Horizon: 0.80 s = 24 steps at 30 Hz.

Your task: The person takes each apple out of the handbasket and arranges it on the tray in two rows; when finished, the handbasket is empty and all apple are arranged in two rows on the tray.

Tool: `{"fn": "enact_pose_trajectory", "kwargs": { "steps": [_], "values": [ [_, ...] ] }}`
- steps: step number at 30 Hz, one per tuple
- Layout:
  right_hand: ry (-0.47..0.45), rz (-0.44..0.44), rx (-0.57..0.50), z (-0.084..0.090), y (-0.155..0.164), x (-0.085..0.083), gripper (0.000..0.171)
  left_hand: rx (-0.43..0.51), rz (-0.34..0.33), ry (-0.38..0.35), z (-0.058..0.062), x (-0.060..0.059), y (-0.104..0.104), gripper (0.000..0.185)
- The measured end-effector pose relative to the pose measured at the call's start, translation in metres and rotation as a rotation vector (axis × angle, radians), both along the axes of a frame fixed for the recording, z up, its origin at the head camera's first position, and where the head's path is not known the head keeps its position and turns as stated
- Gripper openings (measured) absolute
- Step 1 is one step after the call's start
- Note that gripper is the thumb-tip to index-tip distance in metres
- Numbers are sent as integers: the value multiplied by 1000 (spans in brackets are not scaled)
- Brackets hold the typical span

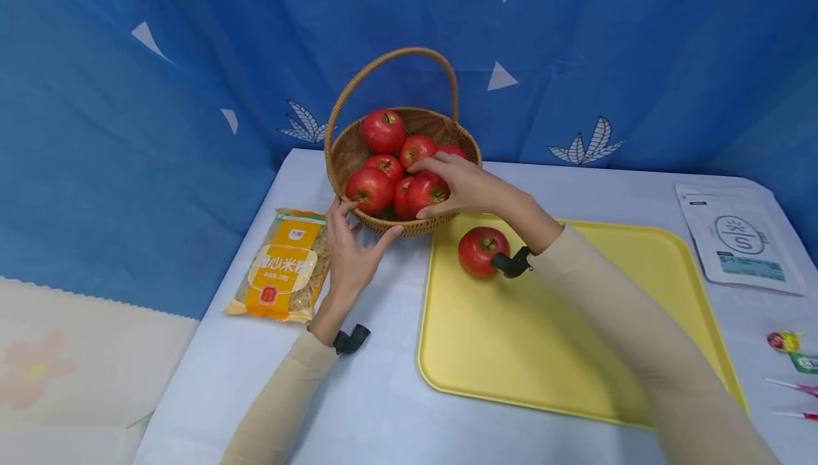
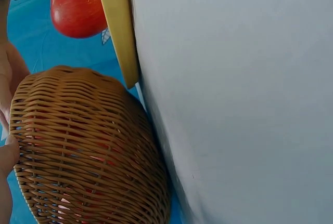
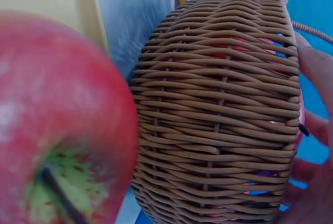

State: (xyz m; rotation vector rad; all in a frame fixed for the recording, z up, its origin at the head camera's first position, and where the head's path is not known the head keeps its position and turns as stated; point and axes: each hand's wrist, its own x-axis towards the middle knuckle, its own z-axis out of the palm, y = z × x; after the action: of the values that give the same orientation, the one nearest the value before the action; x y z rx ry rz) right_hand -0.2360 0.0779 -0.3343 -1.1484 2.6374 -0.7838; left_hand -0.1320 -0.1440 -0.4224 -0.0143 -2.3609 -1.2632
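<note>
A brown wicker basket (image 1: 415, 227) with an arched handle holds several red apples. My left hand (image 1: 353, 259) grips its near-left rim, with the thumb against the outer wall. Inside the basket, my right hand (image 1: 473, 184) holds an apple (image 1: 427, 192) at the front right, its fingers and thumb curled over the fruit. Another apple (image 1: 481, 250) rests on the yellow tray (image 1: 543, 337), under the right wrist. The woven wall (image 3: 218, 99) hides most of the fruit in the right wrist view; in the left wrist view, the basket (image 2: 88, 141) likewise covers its contents.
Left of the basket lies an orange-and-clear food packet (image 1: 287, 266). A white pouch (image 1: 738, 238) lies right of the tray, with a wrapped candy (image 1: 783, 341) and other small items near the right edge. A blue curtain (image 1: 396, 11) hangs right behind the basket.
</note>
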Motion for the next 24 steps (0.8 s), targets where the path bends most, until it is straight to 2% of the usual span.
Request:
{"fn": "enact_pose_trajectory", "kwargs": {
  "steps": [4,9,13,19,22,24],
  "values": [
    [-46,-10,12,-2,0,-5,71,-6,-8,-1,2,0,2,78],
    [-23,3,-46,-6,2,-8,65,-2,-12,-8,3,0,3,79],
    [35,-5,-105,-5,7,-4,59,6,-14,-10,2,0,3,78],
    [134,-89,-219,20,24,6,56,-1,5,-9,0,0,1,79],
    [145,-141,-218,34,42,12,54,-1,15,-6,0,0,0,79],
    [147,-166,-201,36,58,18,53,0,17,-8,0,0,-1,80]
  ]
}}
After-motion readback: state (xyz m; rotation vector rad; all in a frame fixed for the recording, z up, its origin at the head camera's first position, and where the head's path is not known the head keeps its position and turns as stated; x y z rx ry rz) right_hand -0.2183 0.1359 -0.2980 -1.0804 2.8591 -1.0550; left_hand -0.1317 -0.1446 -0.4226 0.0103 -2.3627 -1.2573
